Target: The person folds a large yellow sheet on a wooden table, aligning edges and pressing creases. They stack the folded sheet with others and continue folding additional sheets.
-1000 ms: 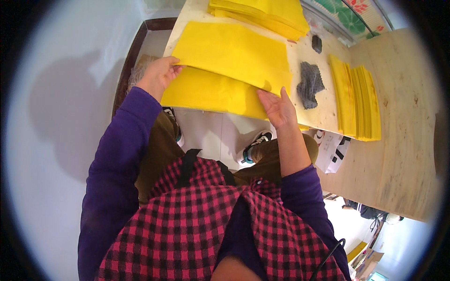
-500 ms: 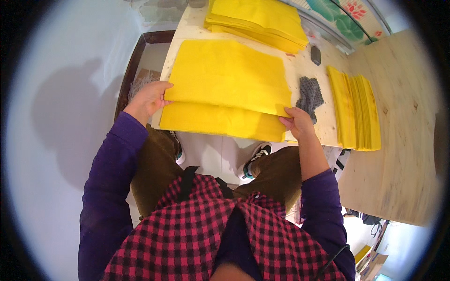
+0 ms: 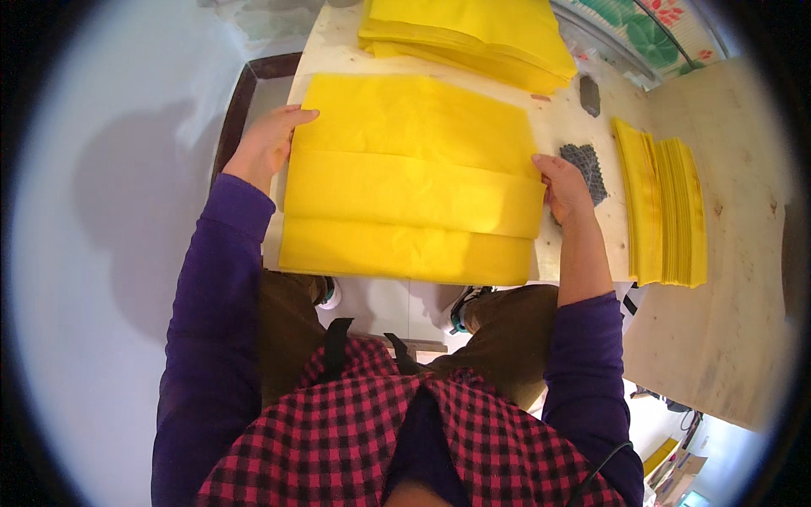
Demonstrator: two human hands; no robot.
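As hands (image 3: 266, 145) pinch yel. cloth (image 3: 414, 127) side edges | bare tbl. (image 3: 560, 123) R

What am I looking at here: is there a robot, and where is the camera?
There is no robot, just a person's own left hand and right hand. The view comes from a camera worn on the head, looking down; its very wide lens bends straight edges. On the wooden table, the hands hold yellow sheets by opposite sides. Behind them lies a yellow stack; to the right are a grey cloth, partly hidden by the right hand, and another yellow pile.
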